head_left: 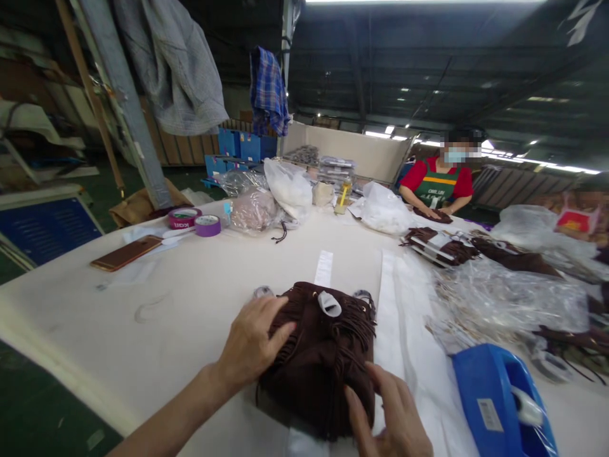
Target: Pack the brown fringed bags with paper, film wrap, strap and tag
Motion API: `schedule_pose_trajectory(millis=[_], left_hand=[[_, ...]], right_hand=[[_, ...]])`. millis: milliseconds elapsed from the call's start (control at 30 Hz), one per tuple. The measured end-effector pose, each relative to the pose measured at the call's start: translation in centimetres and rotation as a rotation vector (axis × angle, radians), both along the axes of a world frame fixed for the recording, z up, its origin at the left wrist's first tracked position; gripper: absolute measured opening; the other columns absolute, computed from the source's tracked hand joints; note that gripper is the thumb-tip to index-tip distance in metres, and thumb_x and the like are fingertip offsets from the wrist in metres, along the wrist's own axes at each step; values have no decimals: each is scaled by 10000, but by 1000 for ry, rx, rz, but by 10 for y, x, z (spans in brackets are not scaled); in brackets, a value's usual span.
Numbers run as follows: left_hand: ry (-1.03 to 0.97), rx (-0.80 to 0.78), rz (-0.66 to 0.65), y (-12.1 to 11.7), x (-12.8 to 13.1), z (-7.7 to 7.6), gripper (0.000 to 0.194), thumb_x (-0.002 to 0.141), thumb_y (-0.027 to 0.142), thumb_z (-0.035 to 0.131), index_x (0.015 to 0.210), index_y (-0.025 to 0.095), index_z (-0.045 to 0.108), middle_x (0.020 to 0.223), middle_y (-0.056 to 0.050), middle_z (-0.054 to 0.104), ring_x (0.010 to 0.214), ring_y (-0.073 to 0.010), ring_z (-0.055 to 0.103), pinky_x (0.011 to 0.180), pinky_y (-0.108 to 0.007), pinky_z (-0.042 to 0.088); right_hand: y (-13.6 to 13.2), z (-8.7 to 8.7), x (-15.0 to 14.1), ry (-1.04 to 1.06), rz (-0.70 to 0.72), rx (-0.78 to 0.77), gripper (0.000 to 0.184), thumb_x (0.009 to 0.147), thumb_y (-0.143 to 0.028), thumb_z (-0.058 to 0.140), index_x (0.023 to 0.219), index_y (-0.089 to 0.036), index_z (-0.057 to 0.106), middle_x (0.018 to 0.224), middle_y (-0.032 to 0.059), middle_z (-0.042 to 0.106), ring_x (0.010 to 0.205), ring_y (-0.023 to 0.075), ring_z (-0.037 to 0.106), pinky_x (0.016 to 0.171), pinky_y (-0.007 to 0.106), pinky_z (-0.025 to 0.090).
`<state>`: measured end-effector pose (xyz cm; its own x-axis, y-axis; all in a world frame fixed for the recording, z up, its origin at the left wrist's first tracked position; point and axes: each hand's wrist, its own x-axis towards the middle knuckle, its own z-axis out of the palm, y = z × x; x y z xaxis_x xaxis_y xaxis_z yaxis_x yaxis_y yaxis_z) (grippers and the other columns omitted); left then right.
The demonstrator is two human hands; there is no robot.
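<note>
A dark brown fringed drawstring bag lies on the pale table in front of me. A rolled white paper pokes out near its eyelets. My left hand holds the bag's upper left side, thumb on the fringe. Against the lower right side, my right hand grips with thumb on the front and fingers along the edge. Part of the right fingers is hidden from view. Beneath the bag runs a white paper strip, showing beyond its top.
A blue tape dispenser stands at the right, beside white sheeting. A phone and tape rolls lie at the left. Plastic-wrapped goods sit farther back. Across the table, a masked person handles brown material.
</note>
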<state>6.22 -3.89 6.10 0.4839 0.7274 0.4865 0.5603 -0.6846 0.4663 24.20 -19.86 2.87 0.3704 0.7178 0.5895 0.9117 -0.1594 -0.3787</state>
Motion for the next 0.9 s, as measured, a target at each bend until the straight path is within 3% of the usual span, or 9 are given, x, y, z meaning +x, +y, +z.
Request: schedule_pose_trajectory(millis=[100,233,367,433,533,633,733,800,900], left_hand=[[96,-4,-225,-29,4,-11,434,721,380,628,1092,176,533,1053,-111,575,977,-267,506,858,-415,394],[195,-94,-262,-40,8,-26,425,673,319,684,1040,156,545,1055,-111,579,966,-274,498,832,-424,382],[162,-140,-309,-32,2,-28,218,736,294,651,890,160,573,971,-65,609,926,-235,500,813,-382,361],[147,-152,-324,-29,1,-26,191,750,292,641,870,159,573,955,-54,613,914,-224,498,814,-374,348],[149,-146,-314,-31,5,-23,214,744,302,644,876,155,563,961,-60,604,918,-230,489,818,-381,333],[190,-120,-279,-35,17,-19,237,743,276,635,918,147,539,983,-73,586,945,-243,474,816,-391,325],[266,-114,-262,-37,27,-16,204,753,247,613,909,143,532,958,-69,583,927,-236,474,781,-379,330],[295,-106,-270,-36,26,-16,199,755,273,611,888,146,535,927,-58,586,908,-227,475,771,-373,328],[304,-63,-310,-32,16,-18,304,731,389,640,905,160,543,917,-43,596,930,-226,469,804,-382,306]], right_hand=[[22,6,-7,-188,83,-83,509,748,-367,572,1210,-186,461,1138,145,554,1014,281,534,791,399,465],[39,26,-11,-313,236,-220,488,661,-100,518,1129,-237,551,1278,87,486,1161,282,429,920,424,359],[24,35,21,-282,91,-449,180,691,-127,483,787,-196,618,865,69,634,861,242,572,785,392,398],[6,30,44,-224,9,-539,169,752,-163,439,666,-213,575,712,30,610,683,199,580,670,348,414],[-16,22,61,-180,-91,-428,155,790,-238,433,785,-206,585,834,44,626,643,176,585,596,313,428],[-9,25,39,-239,112,-212,302,776,-240,477,1058,-163,552,1102,100,575,972,222,546,798,336,429],[23,38,6,-259,392,-292,473,713,-105,489,1175,-203,506,1259,61,497,1200,240,362,987,391,272],[43,47,-4,-255,449,-369,432,699,-98,505,1116,-202,545,1128,51,576,1127,234,405,986,404,232],[57,55,3,-315,458,-468,163,710,-160,537,857,-201,594,857,31,607,905,214,471,856,385,284]])
